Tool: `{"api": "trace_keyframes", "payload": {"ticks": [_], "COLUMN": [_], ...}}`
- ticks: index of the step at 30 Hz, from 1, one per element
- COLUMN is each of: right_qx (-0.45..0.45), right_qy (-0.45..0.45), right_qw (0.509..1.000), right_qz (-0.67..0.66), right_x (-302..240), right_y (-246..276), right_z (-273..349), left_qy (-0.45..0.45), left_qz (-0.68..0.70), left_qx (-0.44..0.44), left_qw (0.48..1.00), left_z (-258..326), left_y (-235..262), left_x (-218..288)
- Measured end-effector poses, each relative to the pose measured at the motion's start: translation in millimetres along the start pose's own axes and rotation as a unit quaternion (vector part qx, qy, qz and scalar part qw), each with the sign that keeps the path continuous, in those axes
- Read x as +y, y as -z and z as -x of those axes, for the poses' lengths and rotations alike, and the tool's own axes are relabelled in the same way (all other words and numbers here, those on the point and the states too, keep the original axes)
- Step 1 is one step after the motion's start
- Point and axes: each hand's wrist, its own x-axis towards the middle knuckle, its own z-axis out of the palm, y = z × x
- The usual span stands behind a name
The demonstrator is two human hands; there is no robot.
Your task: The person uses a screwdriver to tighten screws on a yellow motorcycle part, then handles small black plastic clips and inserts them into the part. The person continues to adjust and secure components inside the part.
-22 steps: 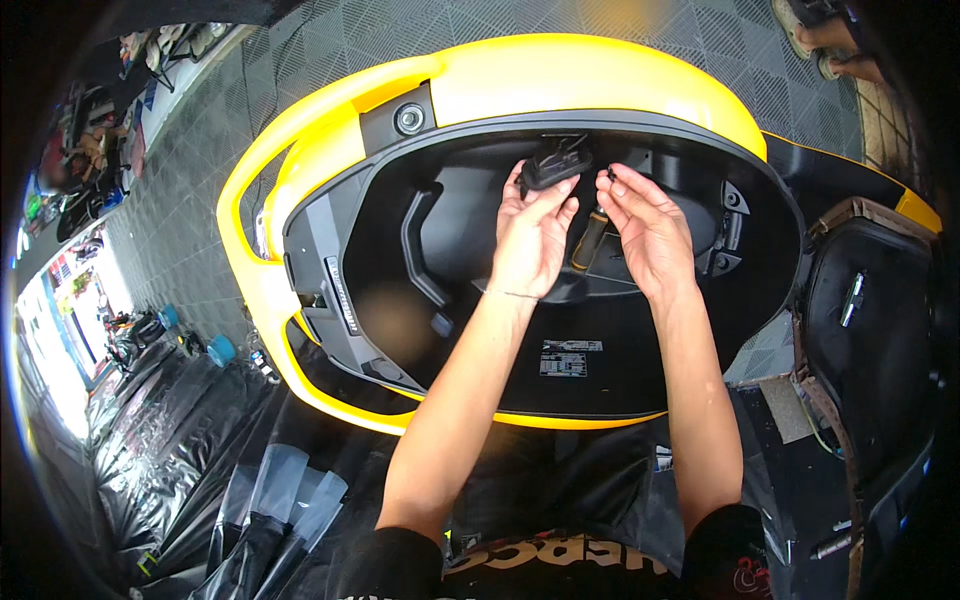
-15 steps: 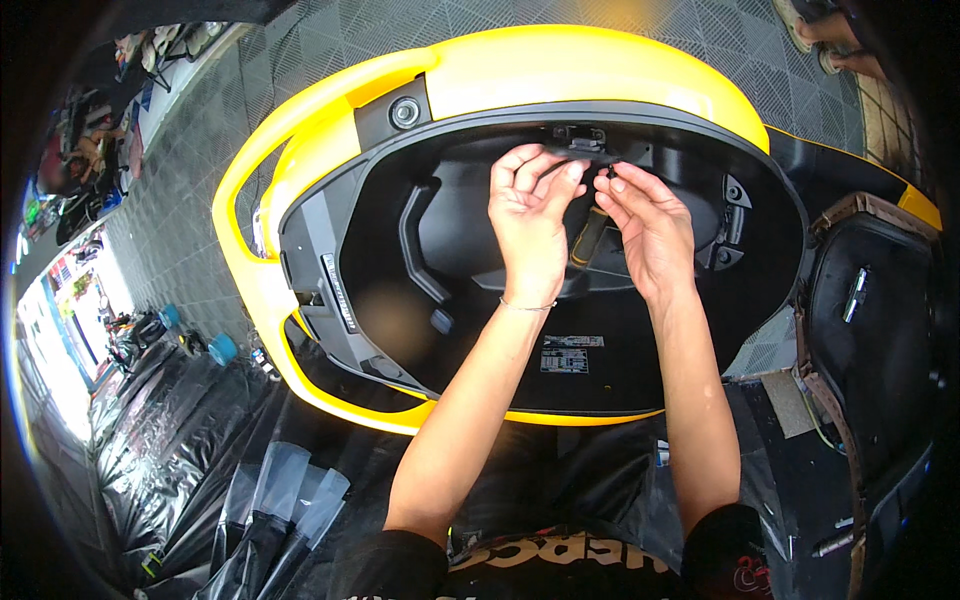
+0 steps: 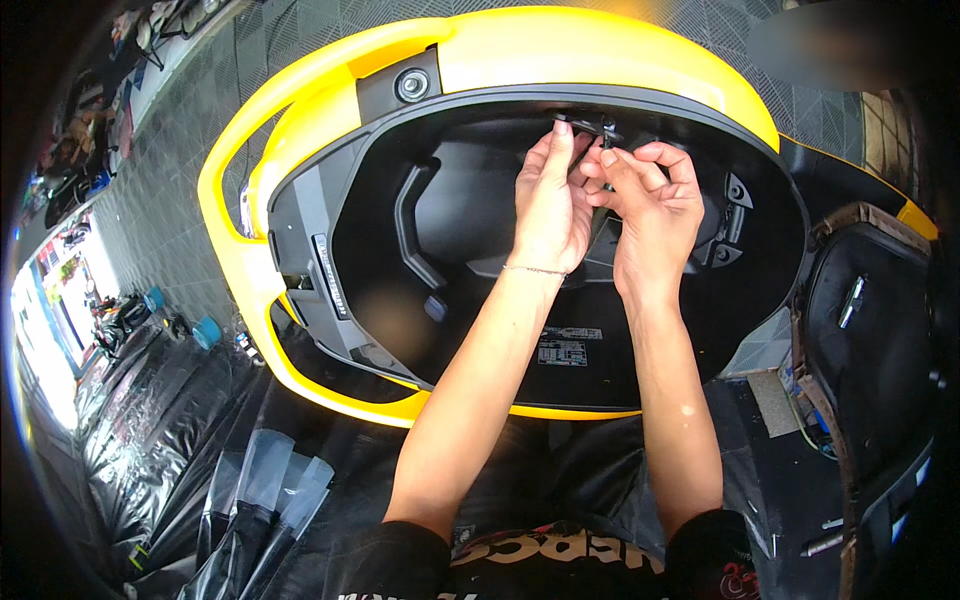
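Note:
A scooter's black under-seat storage box [image 3: 470, 350] lies below me, framed by yellow body panels [image 3: 600, 50]. At the box's far wall, my left hand [image 3: 555, 205] is closed on a small black plastic part [image 3: 583, 125], thumb against its face. Close beside it on the right, my right hand [image 3: 650, 200] pinches a tiny dark piece [image 3: 608, 135] against that part's right end. Its exact kind is too small to make out. Both palms partly hide the far wall behind them.
The opened black seat [image 3: 880, 330] stands at the right, with a metal catch [image 3: 852, 302]. A yellow grab rail [image 3: 225, 190] curves round the left. Black plastic sheeting [image 3: 150, 430] and clear plastic [image 3: 270, 480] lie at lower left. Blue round objects [image 3: 205, 332] sit beyond.
The black part has tilted and now sits between my hands. My left hand has turned and shifted right, thumb upward. My right hand has curled its fingers in a pinch. The view has shifted slightly.

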Motion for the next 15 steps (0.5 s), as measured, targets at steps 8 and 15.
{"api": "trace_keyframes", "payload": {"ticks": [8,15], "right_qx": [-0.017,-0.037], "right_qy": [-0.015,0.012], "right_qw": [1.000,0.999], "right_qz": [0.005,0.027], "right_x": [1,-2], "right_y": [-9,-6], "right_z": [-3,-13], "left_qy": [0.052,0.110], "left_qz": [0.105,0.108], "left_qx": [0.016,-0.017], "left_qw": [0.993,0.988], "left_z": [3,-1], "left_y": [1,-6], "left_x": [-1,5]}}
